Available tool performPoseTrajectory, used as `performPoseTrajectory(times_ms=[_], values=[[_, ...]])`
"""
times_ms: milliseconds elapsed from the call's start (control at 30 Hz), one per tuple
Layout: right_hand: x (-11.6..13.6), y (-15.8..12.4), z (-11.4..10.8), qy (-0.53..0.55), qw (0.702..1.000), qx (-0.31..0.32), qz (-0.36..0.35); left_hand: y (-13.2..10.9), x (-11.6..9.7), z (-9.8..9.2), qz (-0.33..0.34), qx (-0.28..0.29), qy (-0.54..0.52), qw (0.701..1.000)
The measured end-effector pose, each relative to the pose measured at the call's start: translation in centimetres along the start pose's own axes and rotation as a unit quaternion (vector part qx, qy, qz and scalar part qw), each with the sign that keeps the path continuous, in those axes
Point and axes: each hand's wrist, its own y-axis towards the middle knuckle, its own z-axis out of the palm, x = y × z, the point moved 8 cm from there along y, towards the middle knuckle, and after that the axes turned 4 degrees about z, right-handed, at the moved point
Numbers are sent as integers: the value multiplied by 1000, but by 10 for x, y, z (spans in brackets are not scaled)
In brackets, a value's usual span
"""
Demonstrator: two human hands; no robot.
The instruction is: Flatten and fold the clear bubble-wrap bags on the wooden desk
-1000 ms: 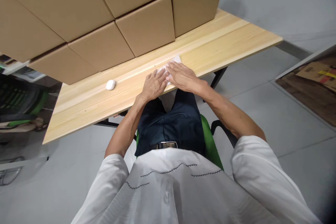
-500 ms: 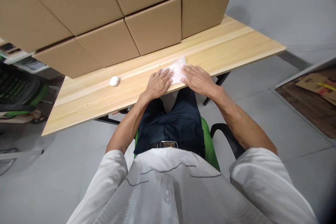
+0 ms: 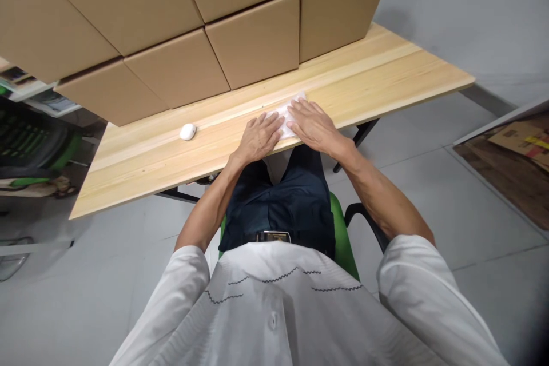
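A thin, whitish, slightly see-through sheet or packet [image 3: 286, 112] lies near the front edge of the wooden table [image 3: 360, 86]; its exact kind I cannot make out. My left hand [image 3: 259, 137] rests flat with its fingertips on the sheet's left side. Palm down, my right hand [image 3: 313, 126] lies over the sheet's right side, fingers stretched out. Much of the sheet is hidden under both hands. Off to the left on the table sits a small white rounded case [image 3: 187, 131], touched by neither hand.
Stacked brown cardboard boxes [image 3: 253, 40] form a wall along the table's back. I sit on a green chair [image 3: 343, 234] with a black armrest. Another dark chair [image 3: 34, 148] stands to the left. At the right, flat cardboard [image 3: 521, 137] lies beyond a pale edge.
My right hand has slid left across the sheet, closer to my left hand, and covers more of it. My left hand has stayed nearly in place.
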Motion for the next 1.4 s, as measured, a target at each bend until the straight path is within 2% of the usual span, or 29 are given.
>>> performPoseTrajectory(times_ms=[33, 67, 100, 133, 167, 200, 233, 300, 333, 367, 433, 533, 833, 1267, 1400], values=[[1, 4, 4, 0, 1000, 7, 1, 0, 4, -5, -15, -37, -43, 998], [2, 6, 8, -1, 1000, 15, 4, -1, 12, -13, -38, -97, -96, 990], [1, 8, 10, -3, 1000, 22, 6, -4, 23, -25, -71, -178, -158, 969], [1, 8, 12, -4, 1000, 27, 7, -12, 37, -36, -110, -274, -223, 929], [0, 8, 13, -6, 1000, 29, 6, -22, 53, -45, -150, -368, -289, 871], [-1, 8, 13, -7, 1000, 30, 4, -33, 69, -49, -186, -446, -354, 801], [-1, 7, 12, -9, 999, 31, 4, -42, 82, -48, -218, -499, -417, 728], [-1, 6, 12, -18, 999, 32, 8, -51, 100, -40, -261, -532, -533, 605], [-1, 6, 12, -24, 999, 33, 12, -51, 104, -35, -272, -525, -581, 560], [0, 6, 12, -30, 999, 33, 16, -50, 105, -31, -278, -513, -618, 527], [1, 5, 12, -40, 998, 30, 22, -47, 103, -27, -279, -493, -662, 490], [4, 5, 12, -48, 998, 29, 23, -45, 97, -26, -279, -482, -677, 482], [5, 3, 10, -40, 999, 26, 26, -45, 95, -31, -265, -488, -653, 515], [9, 3, 8, -47, 997, 39, 40, -44, 91, -31, -260, -475, -650, 533], [8, 4, 8, -45, 998, 36, 38, -43, 91, -33, -258, -476, -638, 548]])
